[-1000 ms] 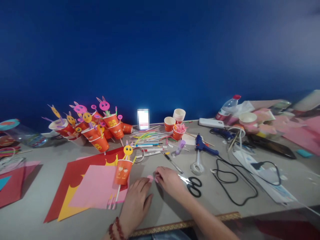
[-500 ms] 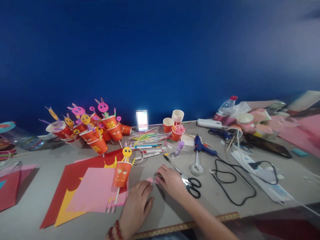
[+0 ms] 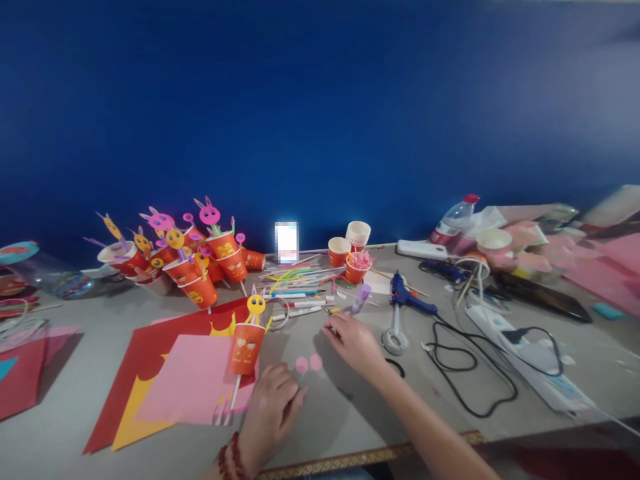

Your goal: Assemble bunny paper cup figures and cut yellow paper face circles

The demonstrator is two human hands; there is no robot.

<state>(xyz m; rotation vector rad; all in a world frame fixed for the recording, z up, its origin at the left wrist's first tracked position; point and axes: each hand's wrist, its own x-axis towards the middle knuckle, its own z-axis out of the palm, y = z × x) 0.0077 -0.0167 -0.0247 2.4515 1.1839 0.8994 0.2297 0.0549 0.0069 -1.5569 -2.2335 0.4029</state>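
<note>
R hand [image 3: 354, 341] over pen [image 3: 334, 311], tip [image 3: 327, 310] pts far-L; 2 discs [image 3: 315, 362] nr.

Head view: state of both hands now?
Left hand: loosely curled; any hold cannot be told.
Right hand: over the pen; grip cannot be told.

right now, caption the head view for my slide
Two round pink paper pieces lie on the grey table between the left hand and the right hand.
</note>
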